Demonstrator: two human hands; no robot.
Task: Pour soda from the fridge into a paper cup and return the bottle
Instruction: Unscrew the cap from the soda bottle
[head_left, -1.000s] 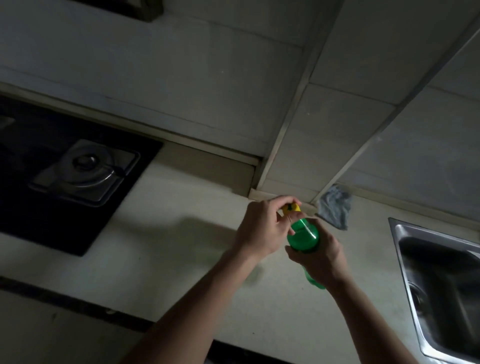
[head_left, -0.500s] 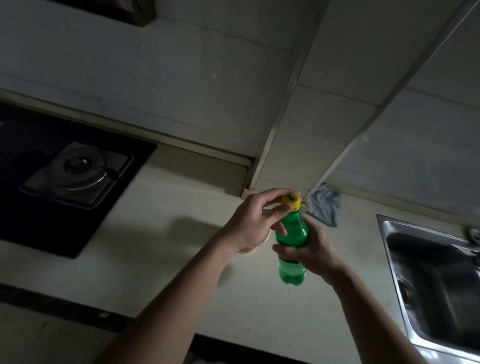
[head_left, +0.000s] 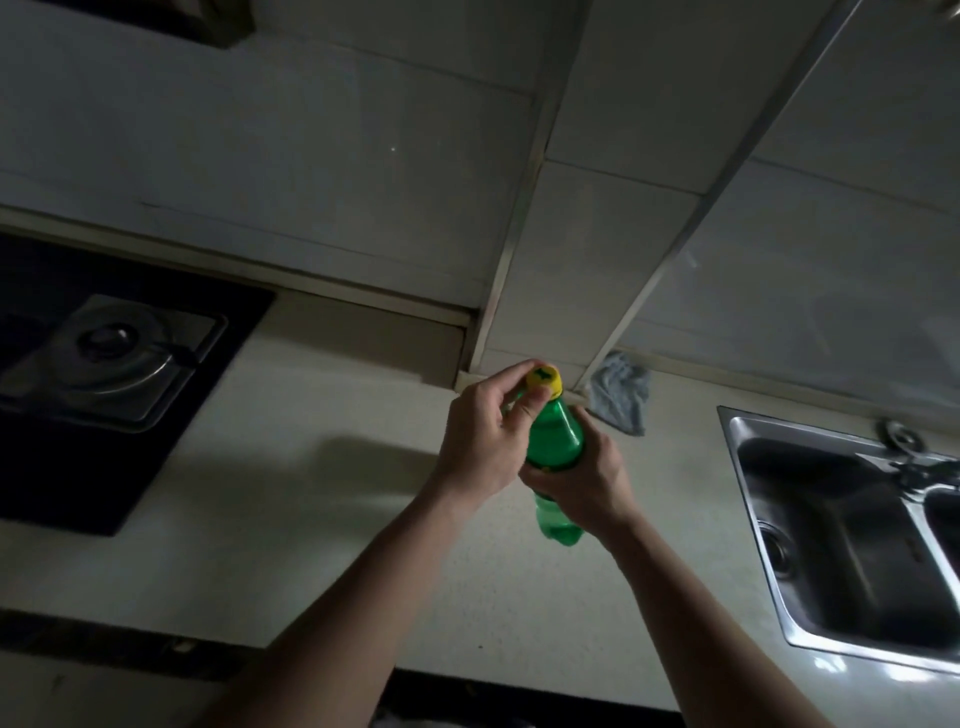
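Light dim; colours muted.

Green bottle (head_left: 553, 439): translucent plastic, smooth cone-shaped shoulder, lobed base. It is held roughly upright over the countertop (head_left: 311, 519), in front of the wall corner; I cannot tell whether the base touches the surface. Yellow cap (head_left: 544, 378): round, opaque, a dark mark on top, seated on the neck.

Left hand (head_left: 483, 436): thumb and curled fingers pinch the cap from the side. Right hand (head_left: 579, 480): fingers wrapped round the bottle's middle in a firm grip, hiding the band between shoulder and base.

Countertop: pale, matt, faintly speckled. To the left, a hob (head_left: 111, 358) of glossy black glass, with 1 square brushed-steel plate and a round burner at its centre. To the right, a stainless-steel sink (head_left: 831, 525), rectangular, with rounded corners and a circular drain. A cloth (head_left: 621, 395), grey, soft and crumpled, lies at the foot of the wall just behind the bottle. Wall (head_left: 311, 156): large pale tiles, with metal trim strips along the edges of the jutting corner.
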